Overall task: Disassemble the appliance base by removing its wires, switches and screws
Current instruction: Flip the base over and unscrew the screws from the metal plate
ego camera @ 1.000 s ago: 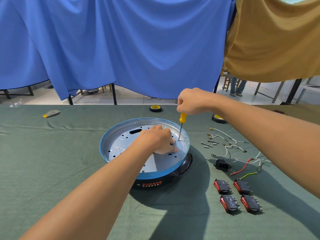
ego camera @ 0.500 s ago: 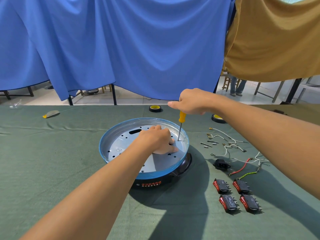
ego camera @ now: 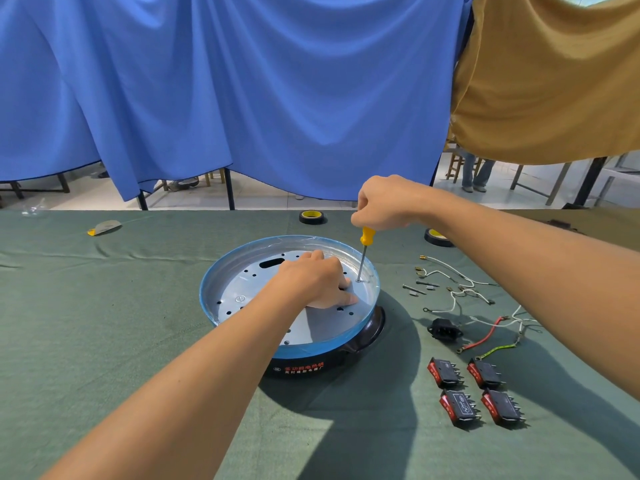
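The round appliance base [ego camera: 242,292], a blue-rimmed metal plate with holes on a black body, lies on the green cloth. My left hand [ego camera: 315,282] rests on the plate with its fingers curled, pressing down near the right side. My right hand [ego camera: 384,202] grips the yellow-handled screwdriver [ego camera: 363,254] upright, its tip on a screw [ego camera: 358,280] near the plate's right rim. Several red-and-black switches [ego camera: 474,393], loose wires [ego camera: 485,317], a black power socket [ego camera: 444,330] and small screws [ego camera: 419,287] lie to the right of the base.
Two tape rolls [ego camera: 312,216] [ego camera: 437,236] sit at the table's far side. A small grey and yellow scrap [ego camera: 104,227] lies far left. Blue and tan cloths hang behind the table. Table legs and a person's legs show beyond.
My right hand has shifted its grip on the screwdriver handle, fingers closing again after opening slightly. The base and my left hand stay put.
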The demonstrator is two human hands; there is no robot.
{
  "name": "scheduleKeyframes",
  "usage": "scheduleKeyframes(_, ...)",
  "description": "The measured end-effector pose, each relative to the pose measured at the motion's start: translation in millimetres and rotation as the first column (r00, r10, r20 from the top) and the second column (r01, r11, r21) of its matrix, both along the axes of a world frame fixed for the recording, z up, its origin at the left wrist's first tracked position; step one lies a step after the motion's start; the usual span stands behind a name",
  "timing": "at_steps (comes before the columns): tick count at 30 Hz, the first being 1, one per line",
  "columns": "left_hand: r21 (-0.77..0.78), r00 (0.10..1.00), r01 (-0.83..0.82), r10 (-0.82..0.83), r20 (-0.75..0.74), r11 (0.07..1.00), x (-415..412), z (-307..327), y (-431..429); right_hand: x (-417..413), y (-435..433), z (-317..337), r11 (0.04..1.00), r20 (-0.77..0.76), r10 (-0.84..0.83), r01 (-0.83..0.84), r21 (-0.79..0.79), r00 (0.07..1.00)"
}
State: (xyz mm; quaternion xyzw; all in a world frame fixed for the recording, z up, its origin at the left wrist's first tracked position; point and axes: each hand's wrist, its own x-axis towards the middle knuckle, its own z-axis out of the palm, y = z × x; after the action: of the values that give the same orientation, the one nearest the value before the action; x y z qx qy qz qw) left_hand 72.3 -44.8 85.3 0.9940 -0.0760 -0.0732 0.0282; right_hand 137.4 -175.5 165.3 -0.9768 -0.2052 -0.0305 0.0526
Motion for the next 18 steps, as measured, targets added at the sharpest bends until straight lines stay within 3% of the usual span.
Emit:
scheduleKeyframes(4,0.001,1.0,0.01,-0.01,0.001,1.0,0.4,-0.9,0.9,0.9,0.0,-2.6,1.0,0.06,-0.021,0.021,0.008,0.998)
scheduleKeyframes(18,-0.001,1.0,-0.001,0.001,0.0,1.0,-0.4,-0.5,0.3,3.3,1.0,-3.0,1.0,0.05,-0.017,0.017,0.005,0.999)
